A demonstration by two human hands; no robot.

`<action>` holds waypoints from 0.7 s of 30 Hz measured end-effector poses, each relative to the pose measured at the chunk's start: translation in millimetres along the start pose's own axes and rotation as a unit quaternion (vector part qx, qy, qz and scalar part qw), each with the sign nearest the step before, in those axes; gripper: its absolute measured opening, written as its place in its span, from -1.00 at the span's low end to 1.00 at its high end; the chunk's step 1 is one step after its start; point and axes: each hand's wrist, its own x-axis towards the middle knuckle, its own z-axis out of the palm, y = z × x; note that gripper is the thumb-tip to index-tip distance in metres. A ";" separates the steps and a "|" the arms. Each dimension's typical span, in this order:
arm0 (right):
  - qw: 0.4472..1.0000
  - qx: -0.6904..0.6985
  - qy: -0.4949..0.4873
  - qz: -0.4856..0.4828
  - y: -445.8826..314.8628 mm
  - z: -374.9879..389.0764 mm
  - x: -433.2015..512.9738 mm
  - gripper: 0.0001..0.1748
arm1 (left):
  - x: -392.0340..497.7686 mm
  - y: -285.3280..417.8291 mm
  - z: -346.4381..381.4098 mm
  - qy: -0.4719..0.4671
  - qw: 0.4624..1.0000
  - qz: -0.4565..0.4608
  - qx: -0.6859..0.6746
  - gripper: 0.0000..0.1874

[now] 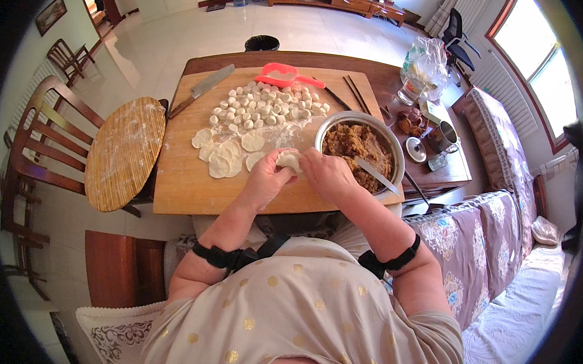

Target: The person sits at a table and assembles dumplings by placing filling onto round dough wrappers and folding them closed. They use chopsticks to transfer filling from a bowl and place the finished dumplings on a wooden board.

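Note:
Between my two hands is a folded dumpling (289,160), a half-moon of white dough. My left hand (268,174) grips its left side, and the fingers of my right hand (326,172) pinch its right edge. Round dough wrappers (223,159) lie overlapping to the left on the wooden board (190,193). Beyond them is a heap of small floured dough pieces (265,105). A metal bowl (399,159) of brown filling (358,146) stands right of my right hand, with a flat metal spreader (377,175) resting in it.
A cleaver (212,79), a red scoop (281,76) and dark sticks (356,94) lie on the board's far part. At left, a round slatted tray (125,152) rests by a wooden chair (25,144). A metal mug (441,136) and plastic bags (425,66) stand at right.

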 end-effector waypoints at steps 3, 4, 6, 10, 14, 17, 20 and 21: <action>1.000 -0.011 -0.002 -0.001 -1.3 1.8 0.1 -0.72 | -1.7 -0.4 0.9 0.011 1.000 0.005 0.001 -0.60; 1.000 -0.014 0.003 -0.007 -1.6 3.9 0.2 -0.72 | -2.0 -1.0 1.7 0.006 1.000 0.006 0.001 -0.61; 1.000 -0.010 0.017 -0.018 -1.3 8.5 3.2 -0.72 | -1.3 -1.6 2.6 -0.005 1.000 0.011 -0.004 -0.62; 0.999 0.001 0.046 0.001 -3.4 12.0 5.5 -0.73 | 1.1 -0.2 0.6 0.021 1.000 0.010 0.002 -0.65; 0.999 -0.033 0.021 0.000 -5.7 11.3 6.2 -0.78 | 0.4 2.0 1.2 0.036 0.999 0.015 0.011 -0.65; 0.995 -0.097 -0.011 -0.030 -7.7 15.7 13.0 -0.84 | 0.5 3.8 2.5 0.024 0.999 0.028 -0.009 -0.69; 0.982 -0.152 -0.107 0.014 -11.9 16.7 22.1 -0.83 | 4.5 9.3 -5.5 0.044 0.999 0.011 -0.017 -0.68; 0.991 -0.113 -0.053 -0.046 -10.8 9.1 18.3 -0.77 | 4.4 11.7 -12.2 0.058 0.998 0.021 0.003 -0.66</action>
